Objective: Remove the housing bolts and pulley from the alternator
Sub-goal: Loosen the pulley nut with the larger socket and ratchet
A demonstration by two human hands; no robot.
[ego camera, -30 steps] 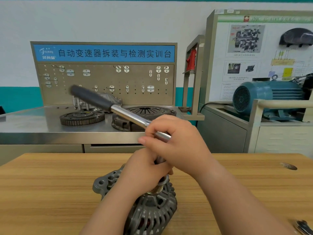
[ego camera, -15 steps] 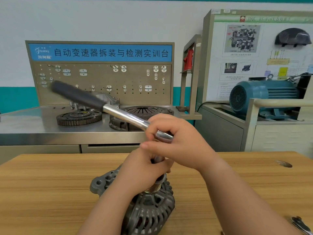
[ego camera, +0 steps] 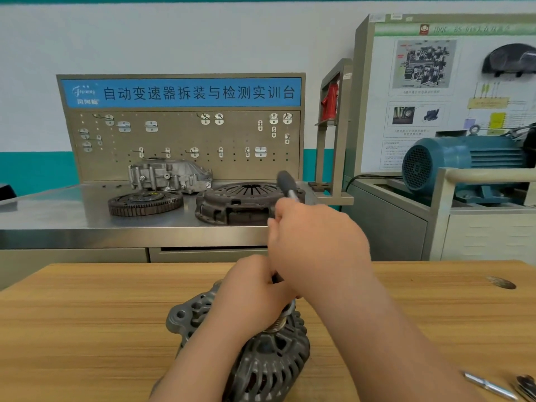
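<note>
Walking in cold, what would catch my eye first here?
Two bare hands meet over a grey alternator on the wooden table, bottom centre: the right hand grips a ratchet, the left hand clasps the pulley. Behind, a blue sign with white characters tops a pegboard, and a teal motor sits far right.

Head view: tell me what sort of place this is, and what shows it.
Probably an automotive training workshop: a pegboard bench carries a clutch cover and a flywheel, a diagram board stands behind a blue motor, and an alternator lies on the wooden table.
</note>
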